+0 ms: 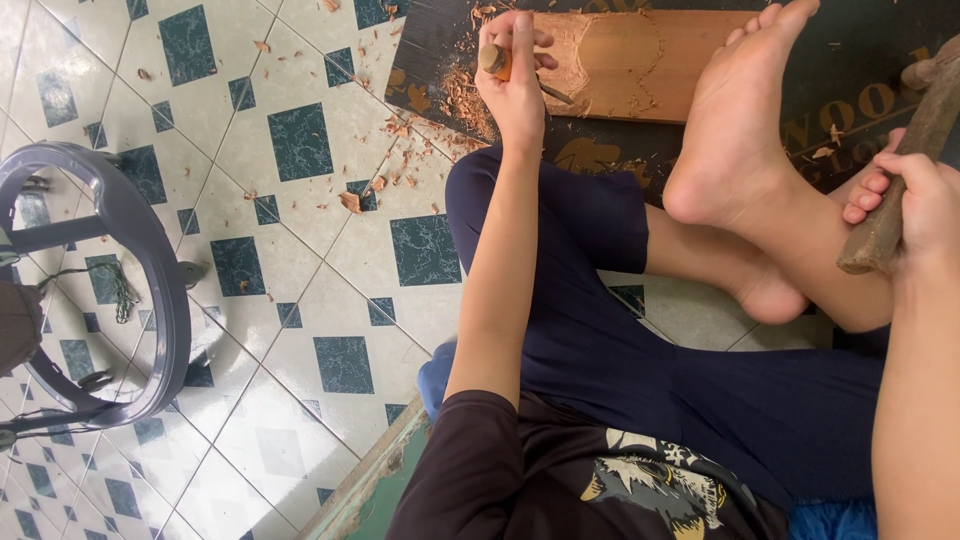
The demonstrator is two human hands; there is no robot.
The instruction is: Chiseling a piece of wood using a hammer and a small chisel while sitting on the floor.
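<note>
A floor of pale tiles (pixel 300 250) with dark blue squares fills the left half of the view, and a dark mat (pixel 860 70) lies at the top right. The person is seated on the floor, legs in dark trousers folded, and one bare foot (pixel 740 130) is pressed onto a wooden board (pixel 640 60) that lies on the mat, pinning it. A rounded hollow has been cut into the board's left part. A grey plastic stool (pixel 130 260) is seen at the left edge.

The left hand (pixel 515 80) is closed around a chisel (pixel 497 62), its wooden handle upright and its blade resting at the edge of the hollow. The right hand (pixel 925 205) is wrapped tightly around the handle of a wooden mallet (pixel 905 170), held up and well apart from the chisel.

The step in hand is judged to be carving of the hollow, with the tool set and the strike not yet made. A blow onto the handle's top would be called for, with the blade kept steady and the board kept pinned.

No container is seen; wood shavings (pixel 440 105) are scattered loose on mat and tiles beside the board.
</note>
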